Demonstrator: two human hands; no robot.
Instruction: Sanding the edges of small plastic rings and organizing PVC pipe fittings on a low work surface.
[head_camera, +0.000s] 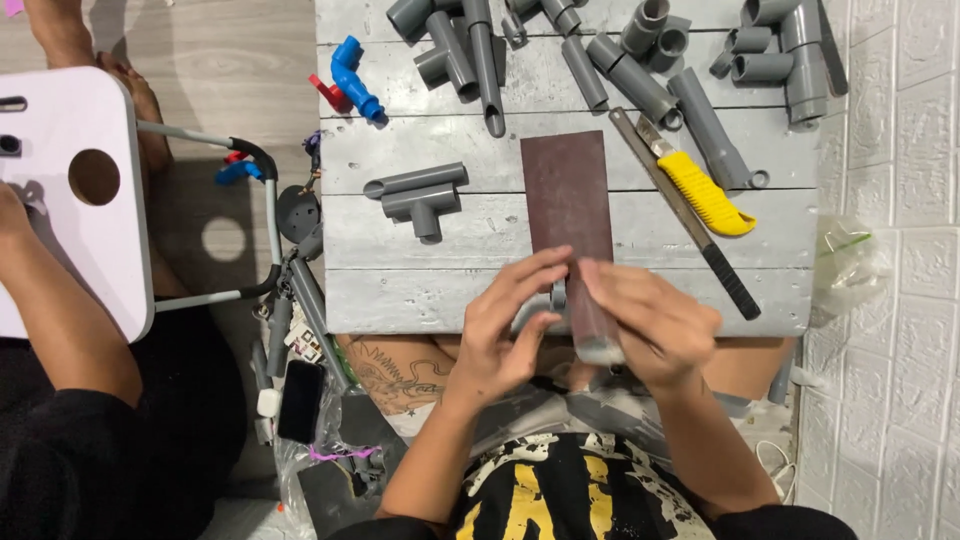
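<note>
Both my hands meet at the near edge of a grey wooden board (400, 280). My left hand (510, 325) pinches a small grey pipe fitting (558, 295) at its fingertips. My right hand (645, 320) grips a grey pipe piece (600, 345), whose cut end points toward me. A long strip of dark brown sandpaper (567, 195) lies on the board just beyond my fingers. Whether the fitting and the pipe piece are joined is hidden by my fingers.
Several grey pipes and elbows (620, 60) lie across the far board, plus a grey tee (420, 195), a blue elbow (355, 80), a yellow utility knife (705, 195) and a saw blade (690, 220). Another person's arm (60, 320) and white stool (70, 190) are left. A phone (300, 400) lies on the floor.
</note>
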